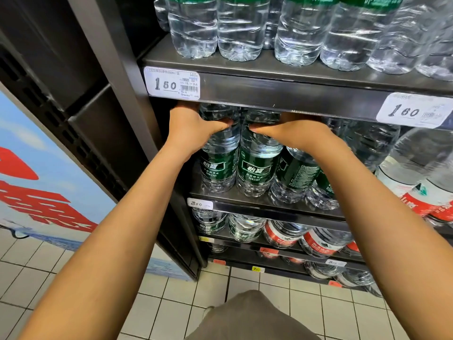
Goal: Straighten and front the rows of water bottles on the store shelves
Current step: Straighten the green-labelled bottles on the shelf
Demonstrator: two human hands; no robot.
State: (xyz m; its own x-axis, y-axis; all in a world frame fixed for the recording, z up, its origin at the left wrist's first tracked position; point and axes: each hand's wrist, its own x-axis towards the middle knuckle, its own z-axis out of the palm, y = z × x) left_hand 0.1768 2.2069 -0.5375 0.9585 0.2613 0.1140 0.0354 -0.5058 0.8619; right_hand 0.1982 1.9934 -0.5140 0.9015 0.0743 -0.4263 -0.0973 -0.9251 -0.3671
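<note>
Large green-label water bottles stand in a row on the second shelf [245, 201]. My left hand [193, 128] grips the upper part of the leftmost green-label bottle [219, 168], thumb curled across its front. My right hand [291, 131] grips the shoulder of the second green-label bottle [256, 170] beside it. Both hands reach just under the upper shelf's front rail, which hides the bottle necks and caps. A third green-label bottle [291, 177] stands to the right, turned so its label faces sideways, partly behind my right forearm.
Small clear bottles [242, 33] line the top shelf above price tags [171, 83] reading 1.60. Red-label bottles [421, 192] fill the right side and lower shelves [282, 235]. A dark upright post [117, 69] and a blue poster [36, 180] stand left. White floor tiles lie below.
</note>
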